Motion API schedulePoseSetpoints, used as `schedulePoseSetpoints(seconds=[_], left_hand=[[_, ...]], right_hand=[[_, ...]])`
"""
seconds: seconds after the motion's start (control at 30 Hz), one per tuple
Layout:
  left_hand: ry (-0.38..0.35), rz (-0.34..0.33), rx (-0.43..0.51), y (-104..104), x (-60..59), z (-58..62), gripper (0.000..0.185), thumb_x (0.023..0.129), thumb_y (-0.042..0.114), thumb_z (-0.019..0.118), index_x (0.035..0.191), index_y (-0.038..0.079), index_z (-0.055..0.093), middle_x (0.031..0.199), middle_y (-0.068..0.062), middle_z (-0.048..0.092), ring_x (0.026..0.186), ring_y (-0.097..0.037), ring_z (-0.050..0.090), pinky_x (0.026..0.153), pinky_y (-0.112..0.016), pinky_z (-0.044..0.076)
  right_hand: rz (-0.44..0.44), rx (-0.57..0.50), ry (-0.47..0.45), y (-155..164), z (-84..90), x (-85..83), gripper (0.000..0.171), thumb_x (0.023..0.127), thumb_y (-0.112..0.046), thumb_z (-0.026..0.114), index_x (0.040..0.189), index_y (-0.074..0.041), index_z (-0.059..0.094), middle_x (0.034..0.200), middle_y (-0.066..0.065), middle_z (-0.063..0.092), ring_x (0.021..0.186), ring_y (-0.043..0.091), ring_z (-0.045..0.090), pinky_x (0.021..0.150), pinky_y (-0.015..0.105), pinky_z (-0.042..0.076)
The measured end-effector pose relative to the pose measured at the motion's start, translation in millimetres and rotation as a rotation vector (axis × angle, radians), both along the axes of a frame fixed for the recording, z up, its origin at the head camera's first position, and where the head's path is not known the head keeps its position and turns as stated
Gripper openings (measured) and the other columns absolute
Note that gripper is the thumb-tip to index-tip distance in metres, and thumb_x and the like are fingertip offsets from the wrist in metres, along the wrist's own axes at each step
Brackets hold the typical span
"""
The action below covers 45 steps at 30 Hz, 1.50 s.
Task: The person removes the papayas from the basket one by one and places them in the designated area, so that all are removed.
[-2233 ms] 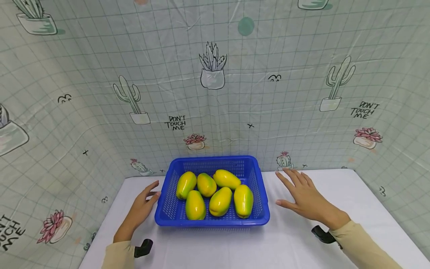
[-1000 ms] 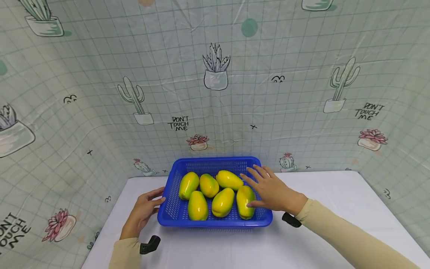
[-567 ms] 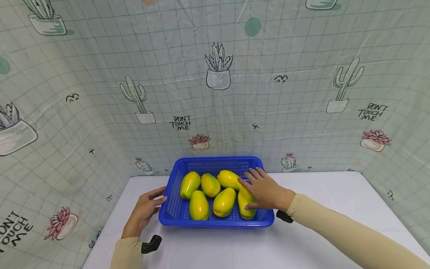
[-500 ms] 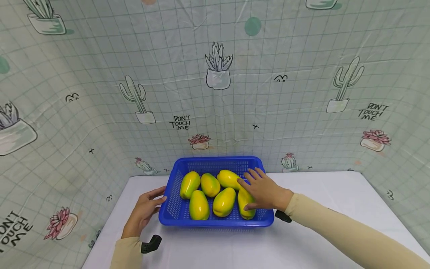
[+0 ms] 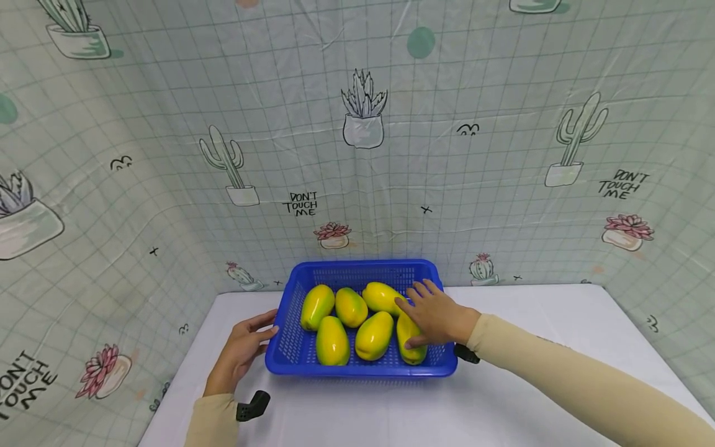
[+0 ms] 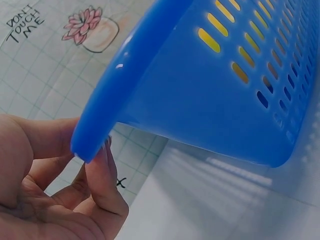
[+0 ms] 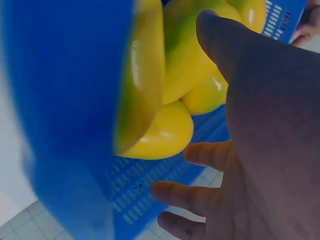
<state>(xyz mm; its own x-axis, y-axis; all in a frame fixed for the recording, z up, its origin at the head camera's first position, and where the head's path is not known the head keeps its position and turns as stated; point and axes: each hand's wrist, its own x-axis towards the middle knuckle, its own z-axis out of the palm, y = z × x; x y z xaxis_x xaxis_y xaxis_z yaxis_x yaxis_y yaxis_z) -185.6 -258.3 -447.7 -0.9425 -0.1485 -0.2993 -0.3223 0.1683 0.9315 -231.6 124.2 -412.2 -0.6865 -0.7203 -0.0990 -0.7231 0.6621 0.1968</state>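
Note:
A blue plastic basket [image 5: 357, 371] stands on the white table and holds several yellow-green mangoes [image 5: 373, 336]. At its left side, my left hand [image 5: 240, 349] pinches the rim between thumb and fingers, as the left wrist view shows with the basket rim [image 6: 112, 95] held at its corner. My right hand [image 5: 438, 318] reaches over the right side, its fingers spread above the rightmost mango [image 5: 410, 345] and covering part of it. In the right wrist view the right hand [image 7: 260, 130] has extended fingers near the mangoes; whether they touch cannot be told.
A white cloth covers the table [image 5: 335, 416]. Behind and at the sides hangs a grid-patterned curtain [image 5: 424, 167] printed with cacti, close to the basket's back edge. A black camera mount [image 5: 253, 405] is under the left wrist.
My right hand has come from the right of the basket to above the rightmost mango. My left hand has closed onto the basket's left rim. In the last half second little moves.

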Motion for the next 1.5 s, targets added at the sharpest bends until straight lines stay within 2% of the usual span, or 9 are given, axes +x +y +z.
schedulePoseSetpoints(seconds=[0.23, 0.57, 0.8, 1.0, 1.3, 1.4, 1.5], left_hand=[[0.002, 0.000, 0.006, -1.2, 0.9, -2.2, 0.051, 0.104, 0.000, 0.061, 0.154, -0.005, 0.049, 0.155, -0.030, 0.046, 0.094, -0.015, 0.062, 0.079, -0.026, 0.054], [0.000, 0.004, 0.013, -0.3, 1.2, -2.8, 0.052, 0.104, 0.000, 0.061, 0.154, -0.004, 0.049, 0.154, -0.030, 0.046, 0.095, -0.015, 0.061, 0.078, -0.025, 0.054], [0.001, 0.010, 0.011, 0.8, 1.1, -0.9, 0.051, 0.104, 0.001, 0.061, 0.154, -0.004, 0.050, 0.154, -0.030, 0.047, 0.094, -0.016, 0.062, 0.078, -0.025, 0.054], [0.003, 0.011, 0.010, 0.3, 0.5, -1.0, 0.051, 0.104, 0.001, 0.061, 0.154, -0.004, 0.050, 0.154, -0.030, 0.047, 0.094, -0.016, 0.061, 0.078, -0.025, 0.054], [0.002, 0.018, 0.008, 0.1, 0.5, -1.6, 0.051, 0.104, 0.001, 0.062, 0.154, -0.004, 0.050, 0.153, -0.030, 0.048, 0.095, -0.016, 0.062, 0.078, -0.025, 0.054], [0.002, 0.020, 0.010, -0.3, 0.5, -2.4, 0.051, 0.104, 0.001, 0.062, 0.154, -0.004, 0.050, 0.153, -0.031, 0.048, 0.095, -0.016, 0.063, 0.078, -0.025, 0.054], [0.004, 0.022, 0.013, -1.0, 0.7, -3.0, 0.051, 0.104, 0.001, 0.062, 0.154, -0.004, 0.050, 0.153, -0.030, 0.048, 0.095, -0.016, 0.063, 0.078, -0.025, 0.054]], right_hand=[[-0.044, 0.048, -0.047, -11.4, 1.4, 0.7, 0.088, 0.089, -0.064, 0.076, 0.149, -0.003, 0.055, 0.145, 0.026, 0.059, 0.140, 0.046, 0.051, 0.120, 0.059, 0.036], [-0.138, 0.167, -0.106, -26.3, -0.6, 3.0, 0.085, 0.083, -0.067, 0.081, 0.139, -0.006, 0.060, 0.134, 0.019, 0.065, 0.131, 0.038, 0.056, 0.122, 0.055, 0.035], [-0.158, 0.224, -0.106, -31.1, -1.9, 4.3, 0.085, 0.080, -0.067, 0.083, 0.135, -0.005, 0.064, 0.125, 0.017, 0.067, 0.123, 0.036, 0.060, 0.118, 0.052, 0.040], [-0.175, 0.229, -0.109, -33.5, -2.6, 5.4, 0.079, 0.078, -0.065, 0.086, 0.128, -0.007, 0.064, 0.117, 0.015, 0.068, 0.114, 0.033, 0.061, 0.111, 0.049, 0.045], [-0.200, 0.228, -0.152, -34.8, -5.0, 3.4, 0.080, 0.074, -0.058, 0.092, 0.131, -0.010, 0.063, 0.116, 0.013, 0.066, 0.111, 0.032, 0.058, 0.111, 0.048, 0.045], [-0.192, 0.193, -0.171, -31.7, -3.8, 4.0, 0.081, 0.072, -0.053, 0.095, 0.133, -0.010, 0.062, 0.119, 0.014, 0.065, 0.115, 0.033, 0.058, 0.113, 0.050, 0.043], [-0.171, 0.108, -0.201, -25.4, 1.8, 5.4, 0.082, 0.072, -0.048, 0.097, 0.134, -0.008, 0.061, 0.122, 0.016, 0.063, 0.119, 0.037, 0.057, 0.117, 0.055, 0.040]])
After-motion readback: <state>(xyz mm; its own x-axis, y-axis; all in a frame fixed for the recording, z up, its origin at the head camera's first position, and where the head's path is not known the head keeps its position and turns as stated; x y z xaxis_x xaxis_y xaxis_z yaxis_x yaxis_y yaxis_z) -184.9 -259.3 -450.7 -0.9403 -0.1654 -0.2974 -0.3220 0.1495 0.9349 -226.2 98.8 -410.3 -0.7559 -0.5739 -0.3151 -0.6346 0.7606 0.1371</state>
